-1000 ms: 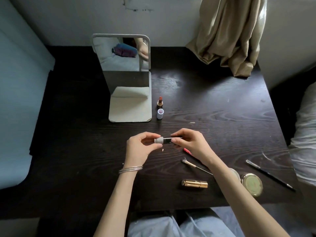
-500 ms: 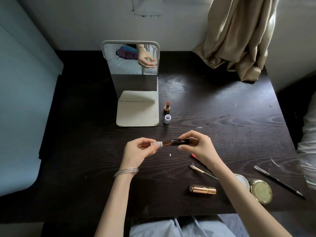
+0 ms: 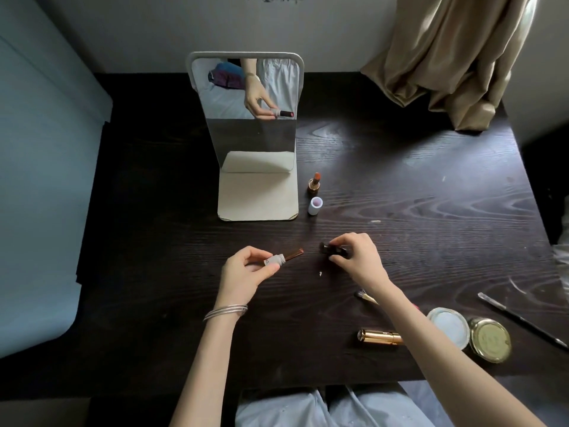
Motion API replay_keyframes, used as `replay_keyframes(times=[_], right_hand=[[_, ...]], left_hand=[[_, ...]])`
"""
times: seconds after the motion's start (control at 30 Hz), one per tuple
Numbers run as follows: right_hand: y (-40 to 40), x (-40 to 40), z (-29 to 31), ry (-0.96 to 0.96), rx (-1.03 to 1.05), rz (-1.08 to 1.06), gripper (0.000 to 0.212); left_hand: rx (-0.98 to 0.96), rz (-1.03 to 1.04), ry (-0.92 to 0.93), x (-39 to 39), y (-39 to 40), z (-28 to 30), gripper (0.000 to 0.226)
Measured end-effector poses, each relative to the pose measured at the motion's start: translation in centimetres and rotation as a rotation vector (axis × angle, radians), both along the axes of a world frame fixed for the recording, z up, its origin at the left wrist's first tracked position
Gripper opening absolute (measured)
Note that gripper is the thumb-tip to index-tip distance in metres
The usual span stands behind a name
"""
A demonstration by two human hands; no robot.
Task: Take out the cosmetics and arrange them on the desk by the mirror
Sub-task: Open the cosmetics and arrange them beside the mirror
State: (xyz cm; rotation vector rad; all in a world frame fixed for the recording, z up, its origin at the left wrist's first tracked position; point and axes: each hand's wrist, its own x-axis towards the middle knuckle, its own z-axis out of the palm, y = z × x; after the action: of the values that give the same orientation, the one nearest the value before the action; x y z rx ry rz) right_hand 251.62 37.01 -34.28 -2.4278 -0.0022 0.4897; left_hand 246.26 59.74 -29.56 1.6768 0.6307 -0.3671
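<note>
The left hand (image 3: 246, 272) pinches the pale base of an uncapped lipstick (image 3: 278, 259) between thumb and fingers, holding it sideways just above the dark tabletop (image 3: 431, 195) with its reddish tip pointing right. The right hand (image 3: 357, 257) has its fingers curled round the dark cap (image 3: 334, 249), which sits low at the tabletop, apart from the tip; whether it rests on the wood cannot be told. By the mirror (image 3: 249, 118), just beside its base on the right, an open orange lipstick (image 3: 314, 182) stands upright with a small white cap (image 3: 316, 205) standing in front of it, so the arranging seems partly done. Near the front edge lie a gold tube (image 3: 380, 336), a small brush (image 3: 366, 298), a round compact (image 3: 489, 339) with its pale lid (image 3: 448, 327) beside it, and a long dark pencil (image 3: 523, 320). The bare stick is the likeliest trouble: held sideways, it could smear against the tabletop or the other hand if the pinch slips. Setting it upright beside the standing pair risks knocking them over, since they stand close together and narrow. The cap, round and laid down loose, may roll toward the edge. The right forearm passes over the brush and gold tube and could sweep them off when drawn back.
</note>
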Motion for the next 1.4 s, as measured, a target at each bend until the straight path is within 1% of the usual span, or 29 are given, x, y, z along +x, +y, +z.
replay_keyframes(times=[0.1,0.2,0.33,0.47,0.53,0.63,0.7,0.77,0.8,0.93,1.0,1.1,1.23,1.33,1.4], right_hand=[[0.0,0.1,-0.8,0.002,-0.100,0.027,0.026],[0.1,0.1,-1.1,-0.011,-0.129,0.020,0.027],[0.0,-0.1,-1.3,-0.035,-0.118,0.005,0.030],[-0.1,-0.4,-0.9,-0.107,-0.073,0.003,0.043],[0.0,-0.7,0.0,-0.158,-0.016,-0.012,0.036],[0.7,-2.1,2.4,-0.163,0.091,-0.011,0.016],[1.7,-3.6,4.0,-0.028,0.275,-0.044,0.013],[2.8,-4.7,5.1,0.155,0.500,-0.121,0.015],[3.1,-5.1,5.2,0.200,0.576,-0.165,0.016],[3.6,-5.7,5.1,0.243,0.736,-0.332,0.018],[3.4,-5.9,5.2,0.275,0.789,-0.372,0.018],[2.9,-5.8,5.4,0.289,0.829,-0.393,0.017],[2.6,-5.6,5.3,0.287,0.836,-0.413,0.014],[2.5,-5.5,5.3,0.269,0.845,-0.409,0.018],[2.2,-5.2,5.5,0.252,0.815,-0.377,0.017]], left_hand=[[-0.005,-0.013,0.003,0.1,-0.4,-0.6,0.018],[-0.010,-0.009,0.010,0.2,-0.6,-0.9,0.018],[-0.021,-0.002,0.004,0.3,-0.7,-1.0,0.017],[0.005,0.002,-0.013,0.4,-0.9,-0.8,0.015],[-0.019,0.023,-0.015,0.5,-1.1,-0.6,0.015],[-0.076,0.063,-0.001,0.6,-2.0,-0.1,0.014],[-0.140,0.116,0.008,0.6,-3.2,0.2,0.015],[-0.172,0.158,0.009,0.4,-4.5,0.6,0.017],[-0.185,0.174,0.009,0.2,-5.1,0.7,0.019],[-0.196,0.224,0.011,-0.4,-6.7,1.1,0.021],[-0.179,0.209,-0.001,-0.6,-6.9,1.3,0.017],[-0.162,0.127,-0.022,-0.8,-6.9,1.4,0.009],[-0.133,0.018,-0.038,-0.9,-6.8,1.7,0.014],[-0.137,-0.065,-0.045,-0.8,-6.6,2.0,0.023],[-0.121,-0.071,-0.080,-0.4,-6.1,2.2,0.024]])
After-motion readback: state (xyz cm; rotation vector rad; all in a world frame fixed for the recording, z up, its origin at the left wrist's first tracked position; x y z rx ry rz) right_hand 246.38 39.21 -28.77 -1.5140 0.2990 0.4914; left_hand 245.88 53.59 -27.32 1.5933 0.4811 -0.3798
